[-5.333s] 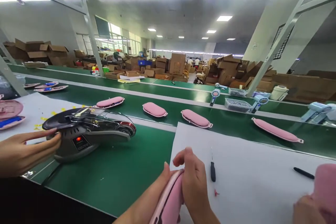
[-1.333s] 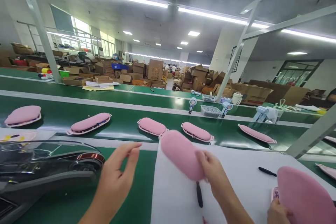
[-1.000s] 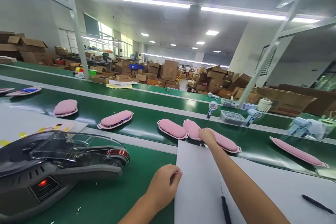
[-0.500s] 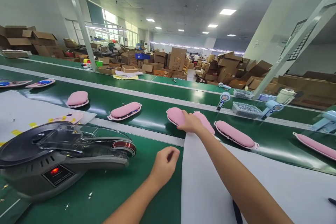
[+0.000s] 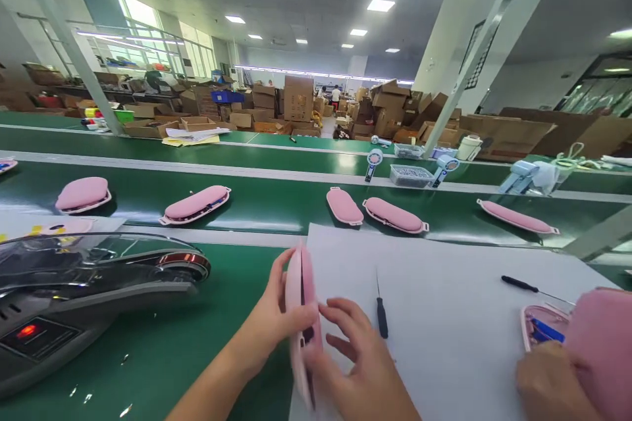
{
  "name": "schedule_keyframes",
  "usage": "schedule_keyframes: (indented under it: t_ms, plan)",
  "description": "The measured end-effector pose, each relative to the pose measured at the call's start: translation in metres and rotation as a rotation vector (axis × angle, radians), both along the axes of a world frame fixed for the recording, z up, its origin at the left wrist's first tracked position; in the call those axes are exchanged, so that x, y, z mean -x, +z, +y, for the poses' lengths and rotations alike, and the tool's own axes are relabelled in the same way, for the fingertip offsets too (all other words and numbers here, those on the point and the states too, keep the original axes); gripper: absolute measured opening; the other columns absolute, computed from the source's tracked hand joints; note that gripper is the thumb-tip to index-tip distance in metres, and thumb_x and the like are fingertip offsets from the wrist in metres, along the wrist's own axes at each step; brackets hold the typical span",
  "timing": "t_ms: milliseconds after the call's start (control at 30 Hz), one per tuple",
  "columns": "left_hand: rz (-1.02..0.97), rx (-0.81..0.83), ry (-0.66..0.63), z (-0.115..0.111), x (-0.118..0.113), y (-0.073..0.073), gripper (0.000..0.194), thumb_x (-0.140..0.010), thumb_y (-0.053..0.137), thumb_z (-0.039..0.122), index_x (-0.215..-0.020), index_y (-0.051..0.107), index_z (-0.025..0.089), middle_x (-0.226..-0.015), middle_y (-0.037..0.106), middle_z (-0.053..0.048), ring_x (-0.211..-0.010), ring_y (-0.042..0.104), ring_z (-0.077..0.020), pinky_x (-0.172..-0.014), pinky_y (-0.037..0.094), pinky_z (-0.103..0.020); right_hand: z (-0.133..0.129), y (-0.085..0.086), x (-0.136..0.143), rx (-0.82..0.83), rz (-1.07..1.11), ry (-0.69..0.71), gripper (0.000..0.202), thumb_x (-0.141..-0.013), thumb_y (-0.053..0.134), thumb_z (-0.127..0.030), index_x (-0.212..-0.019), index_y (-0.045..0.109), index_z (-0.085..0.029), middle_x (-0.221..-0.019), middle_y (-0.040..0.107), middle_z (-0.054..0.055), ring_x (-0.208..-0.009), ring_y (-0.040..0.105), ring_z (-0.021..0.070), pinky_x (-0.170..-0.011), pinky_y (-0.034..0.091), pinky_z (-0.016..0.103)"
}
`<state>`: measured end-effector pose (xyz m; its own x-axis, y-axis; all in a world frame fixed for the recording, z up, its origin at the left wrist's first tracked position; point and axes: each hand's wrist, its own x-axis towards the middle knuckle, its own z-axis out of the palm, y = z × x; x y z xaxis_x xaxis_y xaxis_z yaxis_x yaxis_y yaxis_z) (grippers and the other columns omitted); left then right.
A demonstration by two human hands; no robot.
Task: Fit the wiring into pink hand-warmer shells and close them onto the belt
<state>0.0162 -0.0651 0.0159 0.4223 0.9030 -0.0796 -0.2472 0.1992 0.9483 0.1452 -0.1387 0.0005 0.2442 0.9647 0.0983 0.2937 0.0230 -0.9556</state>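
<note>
While the left hand (image 5: pixel 269 316) gripped the pink case (image 5: pixel 309 286) on end between thumb and fingers in the head view, the right hand (image 5: pixel 353 358), loosely open, touched its near face. A screwdriver (image 5: pixel 382 319) lay just beyond the right hand. The shell looked light, stiff and smooth, perhaps slippery; its gaping seam suggested holding both halves together by their outer faces.

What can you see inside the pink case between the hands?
A dark gap runs along the seam of the pink case, with a small dark part showing below the left thumb. The rest is covered by the shells, the left hand and the right hand.
</note>
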Motion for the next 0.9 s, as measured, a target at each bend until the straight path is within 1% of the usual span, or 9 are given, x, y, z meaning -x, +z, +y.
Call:
schedule_keyframes:
  t_ms: [67, 167, 267, 367, 467, 567, 633, 800, 900]
  plan:
    - [0.042, 0.03, -0.014, -0.007, 0.001, 0.002, 0.083, -0.065, 0.075, 0.047, -0.134, 0.032, 0.029, -0.108, 0.061, -0.004, -0.095, 0.06, -0.0226, -0.083, 0.046, -0.033, -0.01, -0.008, -0.013, 0.031, 0.048, 0.049, 0.037, -0.084, 0.051, -0.049, -0.099, 0.066, -0.018, -0.095, 0.067, 0.009, -0.081, 0.066, 0.0188, -0.062, 0.057, 0.024]
    - [-0.096, 0.185, -0.125, -0.011, 0.005, -0.005, 0.069, -0.069, 0.072, 0.043, -0.129, 0.045, 0.023, -0.102, 0.068, -0.007, -0.09, 0.064, -0.025, -0.081, 0.049, -0.036, -0.018, -0.019, -0.031, 0.051, -0.099, -0.005, 0.039, -0.092, 0.041, -0.047, -0.111, 0.059, -0.018, -0.079, 0.067, 0.006, -0.062, 0.063, 0.015, -0.05, 0.05, 0.021]
    - [-0.194, 0.419, -0.174, -0.014, 0.009, -0.015, 0.047, -0.07, 0.068, 0.045, -0.104, 0.066, 0.012, -0.075, 0.071, -0.009, -0.068, 0.066, -0.0224, -0.065, 0.052, -0.032, -0.02, -0.035, -0.04, -0.078, -0.433, -0.18, 0.038, -0.094, 0.037, -0.039, -0.121, 0.052, -0.017, -0.09, 0.067, 0.009, -0.074, 0.064, 0.0197, -0.061, 0.054, 0.03]
    - [-0.192, 0.583, -0.126, -0.017, 0.01, -0.022, 0.043, -0.073, 0.063, 0.048, -0.085, 0.071, 0.008, -0.072, 0.072, -0.012, -0.06, 0.065, -0.0198, -0.053, 0.051, -0.027, -0.021, -0.046, -0.041, -0.304, -0.698, -0.273, 0.03, -0.092, 0.041, -0.033, -0.113, 0.058, -0.018, -0.104, 0.061, 0.013, -0.093, 0.058, 0.026, -0.074, 0.054, 0.041]
    - [-0.235, 0.639, -0.112, -0.019, 0.01, -0.026, 0.04, -0.07, 0.066, 0.047, -0.084, 0.073, 0.009, -0.078, 0.073, -0.013, -0.065, 0.067, -0.0213, -0.053, 0.052, -0.026, -0.027, -0.045, -0.04, -0.333, -0.641, -0.007, 0.027, -0.092, 0.041, -0.021, -0.114, 0.056, -0.024, -0.1, 0.06, 0.007, -0.093, 0.057, 0.0203, -0.078, 0.053, 0.035]
    - [-0.301, 0.661, -0.138, -0.021, 0.013, -0.028, 0.04, -0.065, 0.072, 0.045, -0.084, 0.074, 0.01, -0.077, 0.074, -0.012, -0.065, 0.068, -0.0221, -0.055, 0.052, -0.026, -0.032, -0.036, -0.043, -0.222, -0.502, 0.312, 0.04, -0.089, 0.042, -0.013, -0.124, 0.049, -0.03, -0.108, 0.06, 0.002, -0.099, 0.058, 0.0144, -0.087, 0.052, 0.027]
    - [-0.326, 0.648, -0.149, -0.022, 0.016, -0.028, 0.038, -0.069, 0.071, 0.043, -0.087, 0.074, 0.009, -0.077, 0.074, -0.012, -0.067, 0.068, -0.0218, -0.06, 0.053, -0.027, -0.033, -0.033, -0.047, -0.131, -0.484, 0.419, 0.045, -0.086, 0.046, -0.011, -0.126, 0.048, -0.032, -0.114, 0.06, 0.0, -0.104, 0.057, 0.0131, -0.091, 0.05, 0.025]
    - [-0.365, 0.608, -0.178, -0.026, 0.019, -0.026, 0.04, -0.073, 0.069, 0.041, -0.096, 0.073, 0.009, -0.079, 0.074, -0.011, -0.078, 0.069, -0.025, -0.068, 0.053, -0.029, -0.026, -0.039, -0.05, -0.1, -0.547, 0.298, 0.043, -0.089, 0.042, -0.018, -0.129, 0.051, -0.029, -0.112, 0.064, 0.004, -0.096, 0.064, 0.0175, -0.08, 0.053, 0.028]
    - [-0.41, 0.601, -0.19, -0.027, 0.018, -0.027, 0.036, -0.076, 0.068, 0.038, -0.099, 0.072, 0.01, -0.078, 0.074, -0.011, -0.082, 0.069, -0.0266, -0.08, 0.052, -0.034, -0.023, -0.032, -0.046, -0.074, -0.448, 0.262, 0.038, -0.089, 0.038, -0.019, -0.122, 0.058, -0.024, -0.108, 0.068, 0.005, -0.092, 0.065, 0.0182, -0.08, 0.051, 0.027]
